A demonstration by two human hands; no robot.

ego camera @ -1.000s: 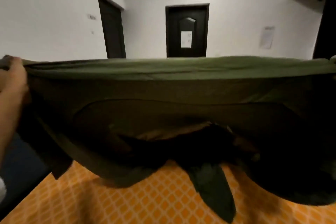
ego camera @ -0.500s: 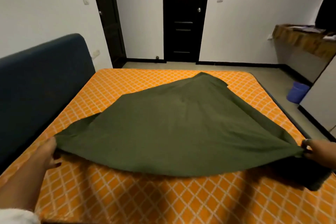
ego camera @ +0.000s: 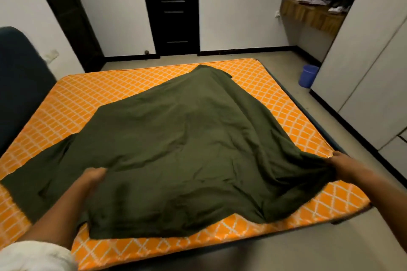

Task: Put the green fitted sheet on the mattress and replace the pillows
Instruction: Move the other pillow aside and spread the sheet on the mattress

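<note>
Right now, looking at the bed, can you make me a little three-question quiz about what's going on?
1. True or false: the green sheet already covers the whole orange mattress.
2. Which of the hands grips the sheet's edge near the mattress's side: A) the left hand or B) the right hand?
3. Fill in the gap: the small bucket on the floor is coloured ____.

Key
1. False: orange shows all around the sheet, and none of the corners in view is tucked.
2. B: the right hand pinches bunched fabric there; the left hand is on the sheet nearer the middle.
3. Blue.
</note>
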